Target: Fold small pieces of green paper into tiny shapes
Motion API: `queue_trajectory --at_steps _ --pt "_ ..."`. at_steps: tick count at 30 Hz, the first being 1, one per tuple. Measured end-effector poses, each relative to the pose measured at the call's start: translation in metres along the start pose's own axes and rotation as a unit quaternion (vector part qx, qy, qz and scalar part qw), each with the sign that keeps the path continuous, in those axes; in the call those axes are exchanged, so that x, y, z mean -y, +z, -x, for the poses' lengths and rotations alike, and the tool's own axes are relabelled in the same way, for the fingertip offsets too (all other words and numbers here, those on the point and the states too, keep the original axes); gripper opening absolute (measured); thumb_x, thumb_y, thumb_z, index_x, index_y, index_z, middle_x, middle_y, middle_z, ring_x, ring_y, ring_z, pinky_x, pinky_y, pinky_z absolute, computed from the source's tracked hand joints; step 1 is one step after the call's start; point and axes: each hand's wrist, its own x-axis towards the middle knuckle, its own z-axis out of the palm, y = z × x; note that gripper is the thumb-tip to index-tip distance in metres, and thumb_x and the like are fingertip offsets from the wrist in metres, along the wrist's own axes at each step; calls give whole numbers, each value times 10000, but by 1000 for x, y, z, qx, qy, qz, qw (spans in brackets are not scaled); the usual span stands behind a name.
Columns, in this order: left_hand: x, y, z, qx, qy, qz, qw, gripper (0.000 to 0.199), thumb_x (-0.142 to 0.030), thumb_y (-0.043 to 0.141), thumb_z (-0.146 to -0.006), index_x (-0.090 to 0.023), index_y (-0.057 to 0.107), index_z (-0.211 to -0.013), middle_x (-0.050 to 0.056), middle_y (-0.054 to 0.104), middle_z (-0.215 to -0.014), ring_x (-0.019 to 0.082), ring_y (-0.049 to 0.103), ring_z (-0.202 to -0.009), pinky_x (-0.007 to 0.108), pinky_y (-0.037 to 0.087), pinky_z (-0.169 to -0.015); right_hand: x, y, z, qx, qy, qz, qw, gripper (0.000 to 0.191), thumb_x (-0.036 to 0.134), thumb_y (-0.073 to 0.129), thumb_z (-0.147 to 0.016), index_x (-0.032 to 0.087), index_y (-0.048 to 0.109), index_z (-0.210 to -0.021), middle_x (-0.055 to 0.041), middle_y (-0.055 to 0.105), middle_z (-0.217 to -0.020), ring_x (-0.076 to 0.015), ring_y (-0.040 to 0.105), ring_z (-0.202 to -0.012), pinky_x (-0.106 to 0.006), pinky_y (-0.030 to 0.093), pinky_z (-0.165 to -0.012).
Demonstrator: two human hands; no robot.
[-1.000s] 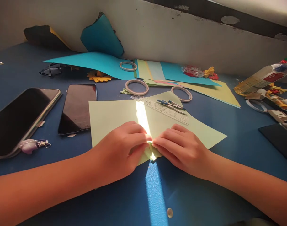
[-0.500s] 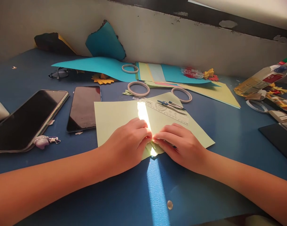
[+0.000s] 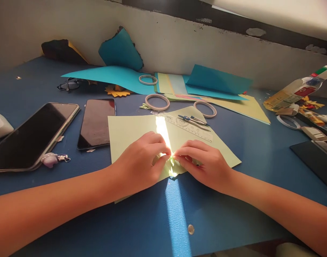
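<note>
My left hand (image 3: 145, 160) and my right hand (image 3: 206, 162) meet over a pale green sheet (image 3: 131, 132) on the blue table. Between their pinched fingertips is a small folded green paper piece (image 3: 172, 162), lit by a strip of sunlight; its shape is partly hidden by the fingers. Just beyond the hands, a clear ruler (image 3: 192, 128) and a metal compass (image 3: 197, 123) lie on the sheet.
Two phones (image 3: 31, 135) (image 3: 97, 123) lie at left. Tape rolls (image 3: 157, 108) (image 3: 205, 115) and blue paper (image 3: 107, 75) are behind the sheet. A tilted bottle (image 3: 294, 92) and a black flat object (image 3: 313, 160) are at right.
A blue sheet at the back right now stands raised over the red and yellow items there. My fingertips have shifted slightly on the small paper, and the view has moved a little.
</note>
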Motion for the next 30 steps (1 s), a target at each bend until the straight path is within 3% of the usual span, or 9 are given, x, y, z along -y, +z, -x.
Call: queue_trajectory --at_steps 8,22,28,30 --pt "2 2 -2 -3 7 -26 1000 148 -38 522 -772 -115 645 -741 40 582 -747 146 506 -758 235 440 -653 -3 2 2 10 -18 65 998 100 109 541 -838 145 625 -798 -27 600 -677 -119 484 -606 -270 397 -573" --pt "0 3 -5 18 -24 19 999 166 -60 537 -768 -156 668 -728 36 585 -699 163 499 -751 248 438 -608 0 -5 3 41 -41 64 996 125 80 506 -833 151 609 -840 -49 625 -720 -136 502 -630 -282 398 -579" --pt "-9 6 -2 7 79 -142 987 248 -34 451 -778 -116 606 -602 62 547 -637 170 421 -648 287 382 -541 5 -4 6 28 -50 142 988 166 57 474 -841 157 596 -789 -45 605 -682 -144 495 -620 -281 359 -567" --pt "-11 7 -1 -5 81 -169 982 259 -41 444 -786 -120 580 -580 58 533 -625 165 403 -631 284 366 -526 7 -4 6 26 -67 168 983 171 40 473 -832 150 596 -785 -49 608 -683 -145 483 -605 -285 349 -561"
